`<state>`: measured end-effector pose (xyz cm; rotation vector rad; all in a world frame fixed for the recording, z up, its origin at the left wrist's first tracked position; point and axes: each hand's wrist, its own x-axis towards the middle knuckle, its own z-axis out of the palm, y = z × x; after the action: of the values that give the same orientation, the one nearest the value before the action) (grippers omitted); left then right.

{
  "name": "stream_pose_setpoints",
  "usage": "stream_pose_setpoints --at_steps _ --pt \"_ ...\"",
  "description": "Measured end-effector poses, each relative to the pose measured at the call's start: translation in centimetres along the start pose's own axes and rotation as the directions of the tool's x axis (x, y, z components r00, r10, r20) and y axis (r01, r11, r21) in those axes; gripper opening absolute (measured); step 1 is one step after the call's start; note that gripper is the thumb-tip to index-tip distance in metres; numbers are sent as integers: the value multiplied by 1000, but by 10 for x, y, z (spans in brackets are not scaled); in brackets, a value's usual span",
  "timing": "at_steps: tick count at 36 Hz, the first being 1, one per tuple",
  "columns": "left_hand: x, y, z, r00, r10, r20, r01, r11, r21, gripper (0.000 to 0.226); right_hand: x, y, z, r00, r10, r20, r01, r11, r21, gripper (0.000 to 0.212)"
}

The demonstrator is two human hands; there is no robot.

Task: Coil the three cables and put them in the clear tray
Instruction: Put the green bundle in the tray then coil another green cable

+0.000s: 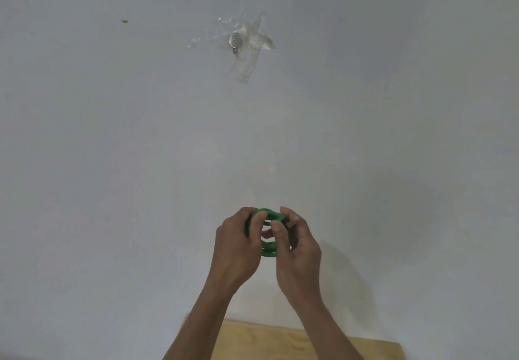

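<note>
Two hands, left hand (238,243), right hand (297,250), gripping one coiled green cable (269,248)

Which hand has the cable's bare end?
The right hand: the green cable's pale tip sticks out by its fingers. The left hand only grips the coil's loops.

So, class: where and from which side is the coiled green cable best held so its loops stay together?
Grip the green cable across its stacked loops, from opposite sides as the left hand and right hand do now. The loops form a small ring, so pinching through the bundle probably keeps it from springing open.
</note>
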<state>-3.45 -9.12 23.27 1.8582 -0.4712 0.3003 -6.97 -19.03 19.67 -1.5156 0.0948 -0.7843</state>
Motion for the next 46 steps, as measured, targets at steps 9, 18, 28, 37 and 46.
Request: stream_pose_setpoints --at_steps 9,18,28,37,46 --pt "-19 -43 -8 979 -173 112 193 959 -207 17 4 16 -34 957 132 259 -62 962 -264 28" --pt "-52 -78 0 892 -334 306 429 839 -335 18 -42 53 -31 946 318 -70 -320 947 -22 29" --pt "-83 -105 21 754 -605 257 614 508 -605 18 -100 73 2 778 594 -205 -496 781 379 30" --pt "-123 -147 35 596 -711 373 726 278 -629 30 -142 111 4 651 646 -398 -575 762 297 33" --pt "-150 -177 43 426 -727 538 873 173 -456 28 -186 143 -13 554 689 -467 -620 716 321 33"
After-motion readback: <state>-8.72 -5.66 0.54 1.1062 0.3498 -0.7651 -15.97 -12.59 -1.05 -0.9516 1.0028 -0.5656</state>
